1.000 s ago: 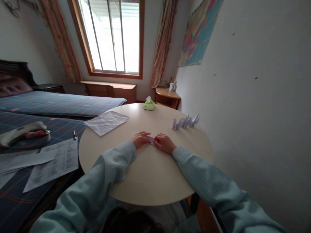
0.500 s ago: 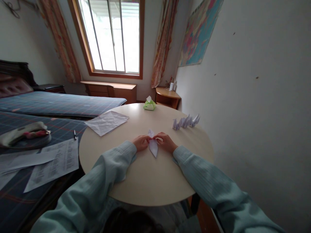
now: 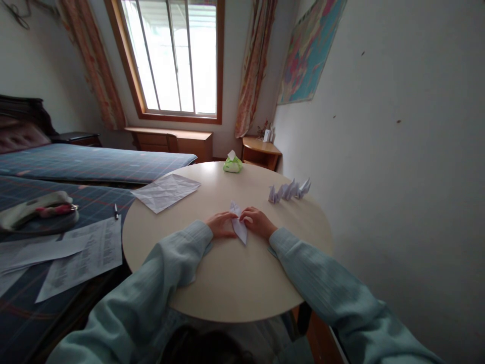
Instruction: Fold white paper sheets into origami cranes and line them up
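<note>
A narrow piece of folded white paper (image 3: 240, 231), pointed at both ends, lies on the round table (image 3: 227, 283) between my hands. My left hand (image 3: 222, 225) holds its left side, with the thumb lower down and the fingers near the middle. From the right, my right hand (image 3: 257, 221) pinches the paper close to its middle with curled fingers. The fingers cover part of the folds. Several folded paper cranes (image 3: 290, 191) stand in a row on the table to the right.
A creased white sheet (image 3: 166, 192) lies at the table's left edge. At the far edge sits a green tissue pack (image 3: 232, 163). Printed papers (image 3: 85, 253) and a pen (image 3: 116, 211) rest on the bed at left. A wall (image 3: 397, 202) rises on the right.
My left thumb has moved down and away from the fingers, along the paper's left side. The paper has turned slightly, its near tip shifting right. My right hand stays at the middle.
</note>
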`<state>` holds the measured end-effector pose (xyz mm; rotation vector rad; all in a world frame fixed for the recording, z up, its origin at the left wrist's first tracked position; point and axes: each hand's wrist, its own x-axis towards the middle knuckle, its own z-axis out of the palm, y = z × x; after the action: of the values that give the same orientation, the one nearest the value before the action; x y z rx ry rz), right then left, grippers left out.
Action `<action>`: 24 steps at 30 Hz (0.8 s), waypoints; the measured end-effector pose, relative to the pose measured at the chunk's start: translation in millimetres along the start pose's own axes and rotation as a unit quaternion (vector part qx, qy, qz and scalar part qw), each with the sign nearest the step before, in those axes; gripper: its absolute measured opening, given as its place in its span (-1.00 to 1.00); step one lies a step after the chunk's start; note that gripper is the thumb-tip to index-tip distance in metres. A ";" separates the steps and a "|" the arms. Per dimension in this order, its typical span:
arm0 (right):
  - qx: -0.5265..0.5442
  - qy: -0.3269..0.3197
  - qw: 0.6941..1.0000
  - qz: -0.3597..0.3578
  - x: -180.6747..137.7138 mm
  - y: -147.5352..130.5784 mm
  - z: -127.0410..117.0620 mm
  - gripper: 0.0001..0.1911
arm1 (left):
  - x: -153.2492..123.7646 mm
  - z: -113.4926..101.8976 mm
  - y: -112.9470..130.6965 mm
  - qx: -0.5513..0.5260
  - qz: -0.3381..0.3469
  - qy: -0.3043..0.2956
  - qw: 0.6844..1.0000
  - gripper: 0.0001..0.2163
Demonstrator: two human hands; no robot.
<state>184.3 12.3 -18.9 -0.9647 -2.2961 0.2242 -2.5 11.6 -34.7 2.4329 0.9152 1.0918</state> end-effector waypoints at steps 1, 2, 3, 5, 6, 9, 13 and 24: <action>0.001 -0.002 1.000 0.000 -0.1 0.2 0.1 -0.81 | 0.2 -0.5 0.2 -0.004 -0.004 -0.001 1.000 -0.50; 0.005 -0.003 1.000 0.003 -0.2 0.4 0.4 -0.81 | 0.6 -1.3 0.6 -0.010 -0.007 0.002 1.000 -0.50; 0.011 -0.003 1.000 0.007 -0.2 0.6 0.7 -0.82 | 1.1 -2.5 1.3 -0.016 -0.011 0.007 1.000 -0.51; 0.027 -0.004 0.999 0.019 -0.3 0.6 1.2 -0.81 | 2.9 -5.8 2.7 -0.027 -0.018 0.002 0.999 -0.55; 0.036 -0.005 0.999 0.025 -0.3 0.2 1.1 -0.81 | 4.0 -7.7 3.3 -0.030 -0.022 -0.010 0.999 -0.59; 0.053 -0.014 0.998 0.030 -0.5 -3.5 -0.6 -0.82 | 7.2 -12.5 3.0 -0.022 -0.038 -0.069 0.997 -0.76; 0.061 -0.034 0.997 0.015 -0.7 -12.2 -4.8 -0.83 | 9.0 -14.6 -0.4 0.009 -0.054 -0.056 0.997 -0.78; 0.108 -0.048 0.989 0.086 3.0 -12.6 -1.3 -0.83 | 11.5 -14.9 -4.4 0.064 -0.109 -0.061 0.990 -0.82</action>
<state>176.2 5.3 -11.6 -1.0573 -2.2180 0.5901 -9.8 23.0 -20.9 2.3975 1.2094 0.8224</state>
